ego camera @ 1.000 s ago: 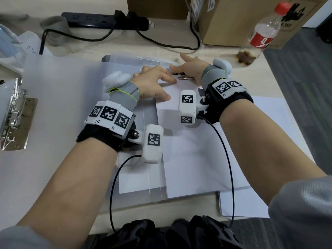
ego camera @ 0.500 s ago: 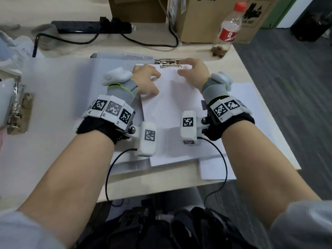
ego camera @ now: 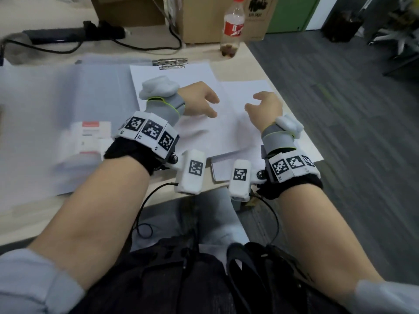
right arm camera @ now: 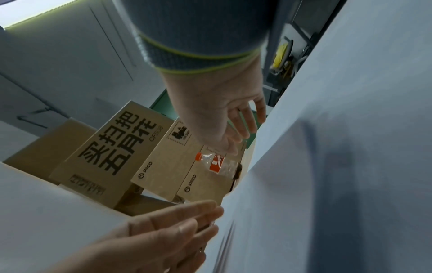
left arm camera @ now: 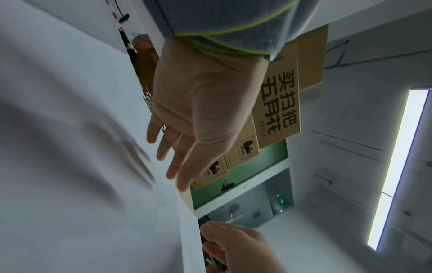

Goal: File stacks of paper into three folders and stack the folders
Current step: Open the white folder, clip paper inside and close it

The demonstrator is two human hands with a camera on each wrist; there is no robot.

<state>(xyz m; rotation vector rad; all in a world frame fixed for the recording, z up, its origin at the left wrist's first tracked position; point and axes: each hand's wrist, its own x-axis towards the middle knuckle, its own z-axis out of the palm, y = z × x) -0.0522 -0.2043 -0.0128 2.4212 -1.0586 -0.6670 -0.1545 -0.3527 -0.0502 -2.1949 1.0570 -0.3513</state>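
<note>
A translucent folder (ego camera: 68,91) lies open on the table, with a metal clip (ego camera: 170,62) at its far edge. A white paper stack (ego camera: 172,85) sits with its top edge under the clip. More loose white sheets (ego camera: 247,87) lie to the right, partly under that stack. My left hand (ego camera: 201,102) hovers over the clipped stack, fingers loosely spread and holding nothing. My right hand (ego camera: 260,105) faces it a short way to the right, above the paper, also empty. The wrist views show the left hand (left arm camera: 177,147) and the right hand (right arm camera: 236,125) with relaxed fingers just above white paper.
A plastic bottle (ego camera: 233,26) stands at the far right corner beside a cardboard box (ego camera: 199,17). A black power strip (ego camera: 68,35) with cables lies along the back. The table's right edge (ego camera: 283,91) runs close to the loose sheets. A red-and-white label (ego camera: 90,137) shows on the folder's left half.
Both hands have left the clip and the paper's top edge and pulled back toward me, now hovering open. The head view has swung right.
</note>
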